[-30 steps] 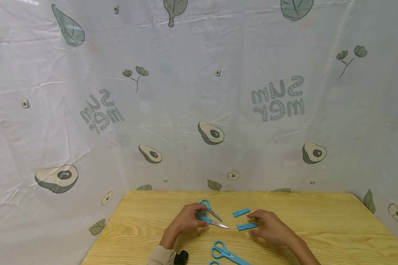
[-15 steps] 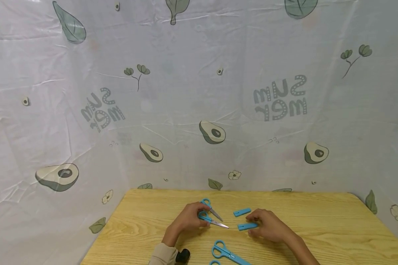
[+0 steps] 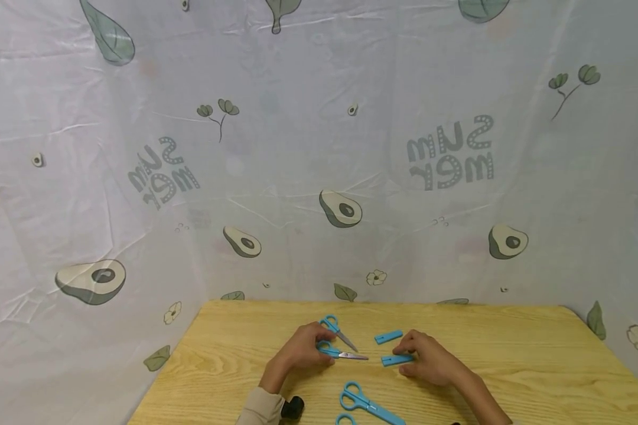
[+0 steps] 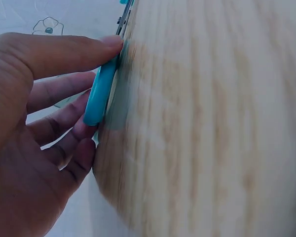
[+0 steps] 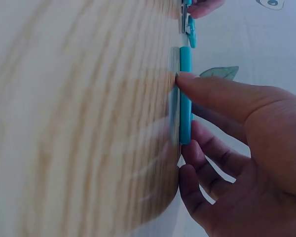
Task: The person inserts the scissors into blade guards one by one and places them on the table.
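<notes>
At the table's middle, my left hand (image 3: 304, 348) holds blue-handled scissors (image 3: 352, 356) by the handle, thumb on the near side. Their metal blades point right, bare and closed. In the left wrist view the blue handle (image 4: 102, 91) lies between thumb and fingers, close over the wood. My right hand (image 3: 432, 360) pinches a blue blade cover (image 3: 394, 360), its slotted end facing the scissor tip with a small gap. The right wrist view shows this cover (image 5: 186, 98) along the tabletop. Behind lie a second pair of bare scissors (image 3: 345, 339) and a second blue cover (image 3: 389, 337).
Nearer on the wooden table (image 3: 234, 330) lie blue scissors with their blades covered (image 3: 372, 407). Another blue handle ring (image 3: 345, 419) shows at the bottom edge of the head view. A patterned white sheet (image 3: 287, 147) hangs behind the table.
The held scissors have pivoted slightly, so their blades now lie more level and nearer in line with the cover. The right hand has barely moved. The head view has tilted a little.
</notes>
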{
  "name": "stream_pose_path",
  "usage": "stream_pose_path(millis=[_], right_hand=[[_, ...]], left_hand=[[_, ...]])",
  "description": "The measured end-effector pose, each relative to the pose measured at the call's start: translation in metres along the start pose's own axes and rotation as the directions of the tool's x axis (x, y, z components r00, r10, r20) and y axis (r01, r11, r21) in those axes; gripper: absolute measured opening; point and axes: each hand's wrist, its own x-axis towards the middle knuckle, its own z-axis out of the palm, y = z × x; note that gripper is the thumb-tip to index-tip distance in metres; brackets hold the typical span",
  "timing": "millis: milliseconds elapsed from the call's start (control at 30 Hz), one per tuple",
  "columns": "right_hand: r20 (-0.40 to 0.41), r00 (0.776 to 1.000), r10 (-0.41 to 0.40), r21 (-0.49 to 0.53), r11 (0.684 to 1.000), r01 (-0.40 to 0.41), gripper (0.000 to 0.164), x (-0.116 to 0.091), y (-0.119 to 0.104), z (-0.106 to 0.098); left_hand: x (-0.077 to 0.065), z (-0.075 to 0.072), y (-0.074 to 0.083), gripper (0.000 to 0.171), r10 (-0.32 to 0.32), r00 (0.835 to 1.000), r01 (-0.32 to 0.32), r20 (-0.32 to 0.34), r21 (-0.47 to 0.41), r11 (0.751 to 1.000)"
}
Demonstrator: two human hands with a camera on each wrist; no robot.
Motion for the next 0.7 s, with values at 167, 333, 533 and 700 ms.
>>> stream_pose_path(millis=[167, 333, 533, 700], right_hand=[[-0.036, 0.999, -0.013, -0.009, 1.0, 0.013, 0.027, -0.0014, 0.0007, 0.0019], [-0.061, 0.998, 0.002, -0.032, 0.999, -0.004, 0.016, -0.0027, 0.0009, 0.004], [-0.056, 0.998, 0.016, -0.017, 1.0, -0.017, 0.016, -0.0032, 0.0, 0.0039], [-0.052, 0.999, 0.009, -0.012, 1.0, -0.01, 0.014, -0.0029, -0.001, 0.0037]], left_hand=[[-0.0016, -0.0009, 0.0005, 0.043, -0.007, 1.0, 0.007, 0.015, -0.002, 1.0], [-0.0029, 0.0004, 0.0015, 0.027, -0.013, 1.0, 0.013, 0.017, -0.014, 1.0], [-0.0034, 0.0026, 0.003, 0.017, -0.006, 1.0, 0.006, 0.009, -0.005, 1.0], [-0.002, 0.0039, 0.004, 0.014, 0.006, 1.0, -0.006, 0.018, 0.024, 1.0]])
